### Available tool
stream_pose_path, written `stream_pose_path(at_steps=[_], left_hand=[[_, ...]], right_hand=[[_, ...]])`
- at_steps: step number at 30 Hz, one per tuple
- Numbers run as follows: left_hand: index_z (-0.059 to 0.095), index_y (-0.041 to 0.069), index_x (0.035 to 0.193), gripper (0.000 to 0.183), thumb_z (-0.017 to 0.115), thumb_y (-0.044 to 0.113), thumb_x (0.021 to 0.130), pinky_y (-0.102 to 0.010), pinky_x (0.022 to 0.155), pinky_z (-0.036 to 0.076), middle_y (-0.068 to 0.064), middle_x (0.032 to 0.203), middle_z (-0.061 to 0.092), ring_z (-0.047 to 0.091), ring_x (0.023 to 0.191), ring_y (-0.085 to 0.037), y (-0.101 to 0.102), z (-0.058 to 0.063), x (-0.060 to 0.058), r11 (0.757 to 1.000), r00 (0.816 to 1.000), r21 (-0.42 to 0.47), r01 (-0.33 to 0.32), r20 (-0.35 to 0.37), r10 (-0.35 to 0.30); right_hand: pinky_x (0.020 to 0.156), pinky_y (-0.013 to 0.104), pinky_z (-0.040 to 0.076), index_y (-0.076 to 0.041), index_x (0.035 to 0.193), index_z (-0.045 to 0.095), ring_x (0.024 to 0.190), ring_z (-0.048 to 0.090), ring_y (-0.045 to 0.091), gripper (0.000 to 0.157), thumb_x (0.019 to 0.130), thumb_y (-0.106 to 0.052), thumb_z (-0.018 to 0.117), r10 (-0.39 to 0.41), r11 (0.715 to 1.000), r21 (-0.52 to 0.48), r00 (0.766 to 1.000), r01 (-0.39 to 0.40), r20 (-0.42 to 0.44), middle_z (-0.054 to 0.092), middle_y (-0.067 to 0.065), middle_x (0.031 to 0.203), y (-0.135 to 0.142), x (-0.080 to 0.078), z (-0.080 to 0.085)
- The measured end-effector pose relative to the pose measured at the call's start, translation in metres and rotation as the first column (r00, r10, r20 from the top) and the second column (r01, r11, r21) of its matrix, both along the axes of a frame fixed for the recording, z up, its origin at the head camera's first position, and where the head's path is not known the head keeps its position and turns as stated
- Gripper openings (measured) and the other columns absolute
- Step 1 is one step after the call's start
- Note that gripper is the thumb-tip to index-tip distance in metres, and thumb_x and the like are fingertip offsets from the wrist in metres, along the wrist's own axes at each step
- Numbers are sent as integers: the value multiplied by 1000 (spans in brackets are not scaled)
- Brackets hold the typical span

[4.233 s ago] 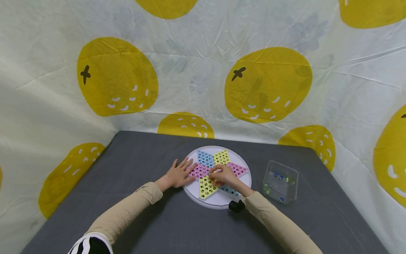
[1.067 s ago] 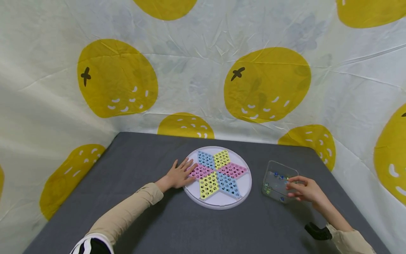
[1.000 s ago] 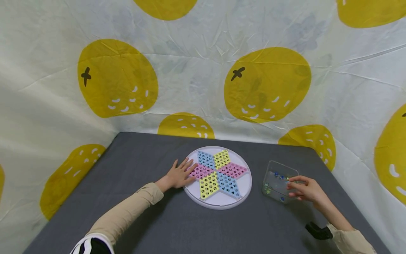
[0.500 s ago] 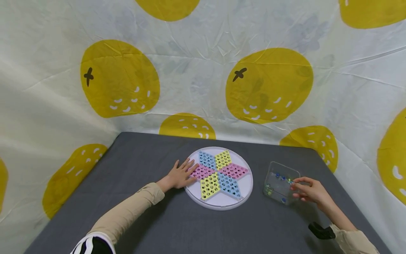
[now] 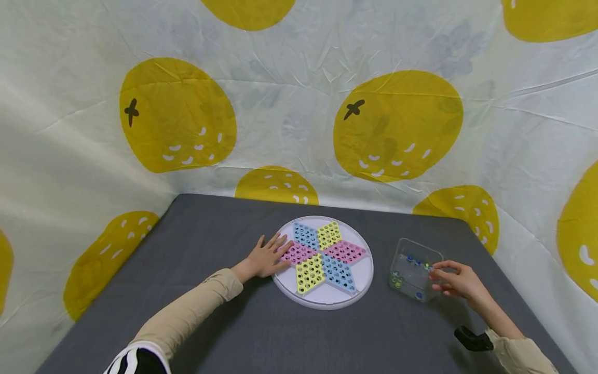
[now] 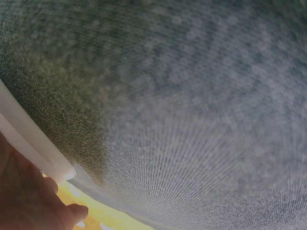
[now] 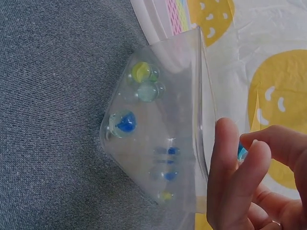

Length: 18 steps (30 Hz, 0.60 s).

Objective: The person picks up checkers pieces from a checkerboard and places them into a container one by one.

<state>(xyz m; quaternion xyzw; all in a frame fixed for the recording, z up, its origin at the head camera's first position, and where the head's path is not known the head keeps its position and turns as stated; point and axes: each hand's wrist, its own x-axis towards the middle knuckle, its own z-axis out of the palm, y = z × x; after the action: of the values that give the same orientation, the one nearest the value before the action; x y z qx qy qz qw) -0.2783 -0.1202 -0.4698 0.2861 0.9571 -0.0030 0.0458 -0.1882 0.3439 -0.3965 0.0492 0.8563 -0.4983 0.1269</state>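
Note:
A round white Chinese checkers board (image 5: 343,298), with a star of pink, yellow and blue holed sections, lies on the table. My left hand (image 5: 265,258) rests on its left edge with fingers spread; in the left wrist view this hand (image 6: 29,196) shows beside the board's white rim (image 6: 38,143). My right hand (image 5: 460,280) is at the right rim of a clear plastic box (image 5: 405,288). In the right wrist view its thumb and fingers (image 7: 254,165) pinch a blue glass marble (image 7: 242,152), partly hidden by the fingertips. Inside the box lie several marbles, among them a yellow one (image 7: 141,72) and a blue one (image 7: 125,122).
Dark grey cloth (image 5: 224,322) covers the table. A pale curtain (image 5: 285,93) printed with big yellow fruit hangs behind and at the sides. A black wrist strap (image 5: 473,340) is at the right sleeve (image 5: 520,356).
My right hand has gone from the middle of the board to the box on the right, where it has stayed nearly still for the last second. The left hand keeps its place.

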Motion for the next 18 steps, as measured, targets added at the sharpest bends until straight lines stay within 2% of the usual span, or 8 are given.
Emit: stream_pose_path(at_steps=[6,14,18], left_hand=[[12,25,144,63,26,55,91,-57,106,8,-1,152,10,4,140,-23,0,0,0,1000,1000,-7,-3,4,3],[12,25,144,63,26,56,91,-57,106,8,-1,152,10,4,140,-23,0,0,-1,1000,1000,-7,-8,15,8],[14,24,144,63,27,55,91,-57,106,9,-2,152,11,5,140,-23,0,0,-1,1000,1000,3,-6,12,6]], right_hand=[[56,27,51,10,121,42,69,67,11,50,91,-30,50,1,1000,11,1000,-1,2,69,-3,88,-2,0,-2],[56,26,51,4,116,50,70,67,12,42,90,-30,51,5,1000,-10,1000,-5,-5,67,-6,84,-2,1,-1],[56,26,51,4,116,49,70,67,12,43,90,-30,51,-6,1000,-1,1000,6,-1,67,-6,84,-4,1,0]])
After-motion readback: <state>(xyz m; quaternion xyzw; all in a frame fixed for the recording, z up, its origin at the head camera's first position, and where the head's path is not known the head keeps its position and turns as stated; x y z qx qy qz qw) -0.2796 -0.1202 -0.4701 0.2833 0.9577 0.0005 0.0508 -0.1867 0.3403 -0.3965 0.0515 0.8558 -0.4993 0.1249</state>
